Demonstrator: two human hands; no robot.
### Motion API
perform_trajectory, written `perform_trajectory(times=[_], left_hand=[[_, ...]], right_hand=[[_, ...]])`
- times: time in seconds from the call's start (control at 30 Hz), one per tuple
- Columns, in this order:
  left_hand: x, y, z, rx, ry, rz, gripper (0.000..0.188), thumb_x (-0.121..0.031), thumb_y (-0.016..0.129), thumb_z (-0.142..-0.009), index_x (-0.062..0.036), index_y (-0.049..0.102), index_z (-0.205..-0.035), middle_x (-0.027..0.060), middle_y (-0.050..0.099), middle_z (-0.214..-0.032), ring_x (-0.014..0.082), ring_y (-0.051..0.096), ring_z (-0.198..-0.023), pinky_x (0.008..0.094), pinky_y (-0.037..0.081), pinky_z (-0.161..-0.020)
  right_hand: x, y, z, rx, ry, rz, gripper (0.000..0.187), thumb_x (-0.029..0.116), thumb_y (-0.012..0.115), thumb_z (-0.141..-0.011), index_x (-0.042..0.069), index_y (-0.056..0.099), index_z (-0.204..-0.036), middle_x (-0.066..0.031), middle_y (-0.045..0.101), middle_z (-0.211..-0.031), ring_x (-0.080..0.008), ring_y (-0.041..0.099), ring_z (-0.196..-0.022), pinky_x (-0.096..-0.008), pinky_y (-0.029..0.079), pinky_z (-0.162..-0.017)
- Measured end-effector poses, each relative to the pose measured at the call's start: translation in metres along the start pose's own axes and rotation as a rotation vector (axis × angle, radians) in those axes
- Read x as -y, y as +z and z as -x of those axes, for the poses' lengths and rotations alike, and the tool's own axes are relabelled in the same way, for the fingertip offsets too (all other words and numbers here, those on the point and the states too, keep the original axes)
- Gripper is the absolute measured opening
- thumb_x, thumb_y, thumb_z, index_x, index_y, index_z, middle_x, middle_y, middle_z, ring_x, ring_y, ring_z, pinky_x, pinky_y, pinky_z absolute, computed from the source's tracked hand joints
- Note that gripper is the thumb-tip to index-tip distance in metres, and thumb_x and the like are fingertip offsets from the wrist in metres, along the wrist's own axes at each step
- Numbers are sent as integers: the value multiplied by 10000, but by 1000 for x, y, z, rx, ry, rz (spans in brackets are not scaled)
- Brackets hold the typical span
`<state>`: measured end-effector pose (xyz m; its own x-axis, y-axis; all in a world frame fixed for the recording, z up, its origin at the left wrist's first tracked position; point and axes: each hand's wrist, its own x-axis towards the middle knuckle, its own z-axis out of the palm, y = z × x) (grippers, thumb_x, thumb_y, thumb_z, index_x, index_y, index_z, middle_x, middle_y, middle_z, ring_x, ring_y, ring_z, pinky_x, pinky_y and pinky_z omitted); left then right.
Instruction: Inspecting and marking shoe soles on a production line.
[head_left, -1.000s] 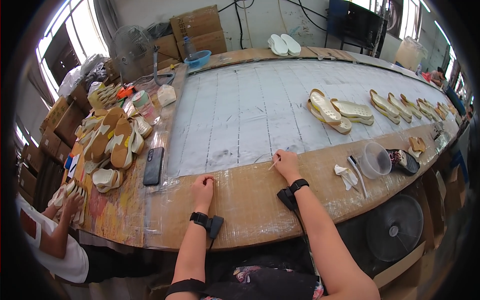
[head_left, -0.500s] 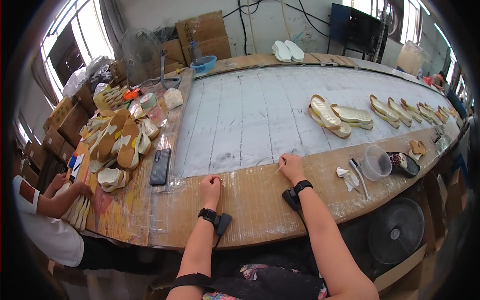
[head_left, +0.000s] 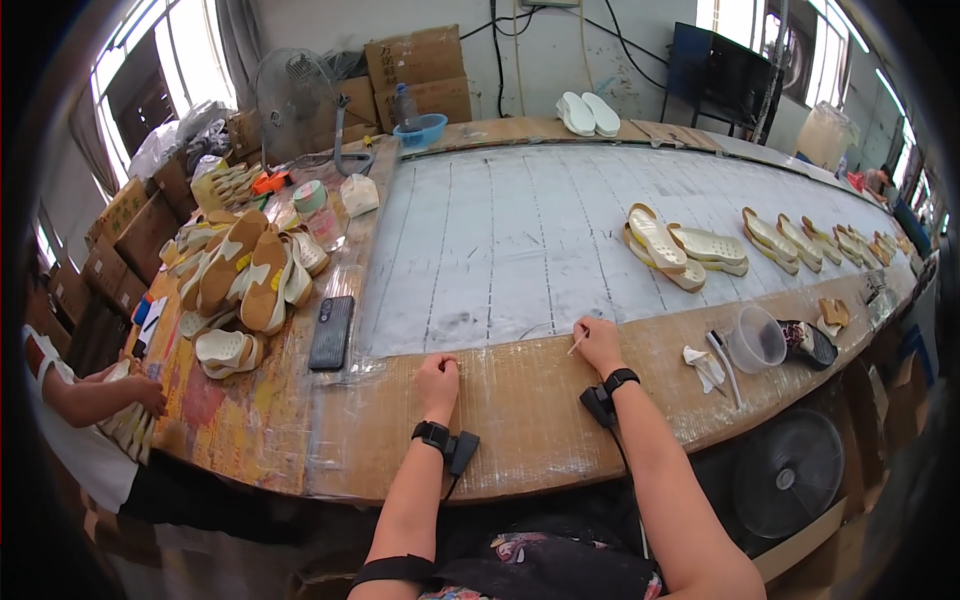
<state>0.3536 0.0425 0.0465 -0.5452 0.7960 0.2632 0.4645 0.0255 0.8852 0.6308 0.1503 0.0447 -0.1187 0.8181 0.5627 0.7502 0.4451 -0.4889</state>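
Note:
On the cardboard edge of the table [head_left: 520,420], my left hand [head_left: 437,385] rests in a loose fist, with nothing poking out of it. My right hand [head_left: 598,345] pinches a thin pale stick [head_left: 577,346], its tip pointing down toward the cardboard. I cannot make out the stick's exact kind. Beyond both hands lies the white, line-marked work surface [head_left: 480,260]. The nearest pair of cream shoe soles [head_left: 660,245] with tan edges lies to the right, apart from my hands. Both wrists wear black bands with small boxes.
At left are a pile of soles [head_left: 245,265], a black phone [head_left: 331,333] and a co-worker's hands [head_left: 140,390] holding soles. To the right stand a clear tub [head_left: 756,340], a white-handled brush [head_left: 725,370] and crumpled tissue [head_left: 704,368]. More soles [head_left: 800,240] line up farther right.
The whole view has shifted slightly, so the table appears moved to the right. My hands keep their poses, the stick still pinched. At left, the co-worker has drawn back with the soles.

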Motion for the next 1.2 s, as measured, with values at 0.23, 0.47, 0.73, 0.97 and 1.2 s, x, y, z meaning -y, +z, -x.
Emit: perform_trajectory(times=[0.23,0.47,0.73,0.97,1.2], left_hand=[[8,8,-2,-63,126,25,123,-64,525,-743,-30,643,-751,77,603,-617,150,551,-526,279,424,-501],[8,3,-1,38,-24,52,122,-76,533,-751,-26,643,-767,109,615,-684,191,580,-606,289,440,-558],[8,7,-2,48,-47,81,126,-50,519,-762,-15,639,-782,83,616,-681,139,555,-585,254,420,-541],[8,2,1,77,-49,125,117,-14,505,-767,1,620,-764,31,571,-636,95,512,-568,231,406,-527],[-19,-3,8,105,-103,137,126,4,491,-777,-3,615,-759,22,561,-657,82,497,-578,211,380,-516]], right_hand=[[3,-6,-5,28,61,-8,135,162,559,-707,50,617,-661,-173,562,-573,-353,563,-563,-413,461,-585],[-2,0,-4,21,4,52,118,155,549,-714,63,601,-661,-163,571,-582,-338,564,-569,-432,437,-568],[4,-11,-8,46,138,-62,134,172,556,-766,63,620,-810,-148,614,-682,-314,597,-655,-407,451,-629],[-4,-11,-6,30,190,-113,139,158,557,-786,44,608,-849,-141,614,-679,-284,603,-665,-374,464,-627],[-115,-41,-94,-505,557,-189,328,236,525,-848,12,481,-1083,-188,534,-1045,-293,544,-895,-375,428,-785]])
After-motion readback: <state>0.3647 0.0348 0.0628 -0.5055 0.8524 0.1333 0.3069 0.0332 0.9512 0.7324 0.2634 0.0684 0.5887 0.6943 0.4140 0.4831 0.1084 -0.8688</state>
